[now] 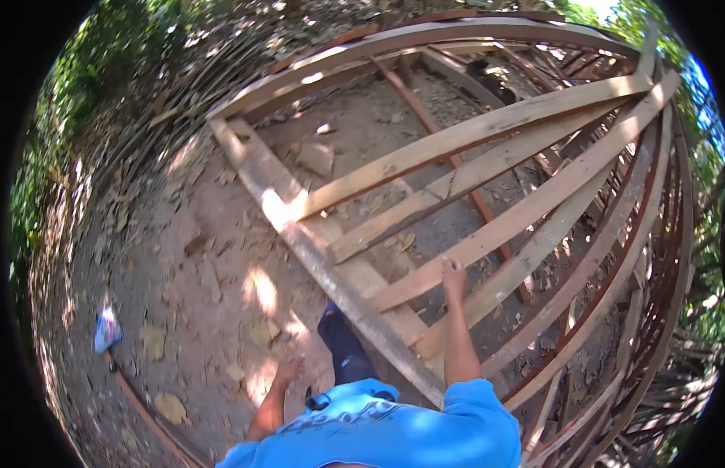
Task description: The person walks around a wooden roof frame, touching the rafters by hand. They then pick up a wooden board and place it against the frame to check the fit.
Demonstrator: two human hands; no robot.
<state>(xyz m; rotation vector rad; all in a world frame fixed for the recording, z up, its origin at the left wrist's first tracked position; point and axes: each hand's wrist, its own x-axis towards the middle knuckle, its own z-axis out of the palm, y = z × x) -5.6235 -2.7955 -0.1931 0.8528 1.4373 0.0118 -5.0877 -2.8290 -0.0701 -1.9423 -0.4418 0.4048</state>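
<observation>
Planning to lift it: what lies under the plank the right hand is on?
Under the plank by the right hand: bare dirt with wood scraps, and a reddish rail crossing below. Its lower end rests on a wide board. The ground directly beneath is covered.

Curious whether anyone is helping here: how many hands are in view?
2, both the person's own: right hand on a slanting plank, left hand hanging free above the dirt ground. None else shows.

Bare dirt ground (214,257) strewn with dry leaves (171,405), a blue-and-white scrap (106,329) and a frame of wooden planks (331,273).
</observation>
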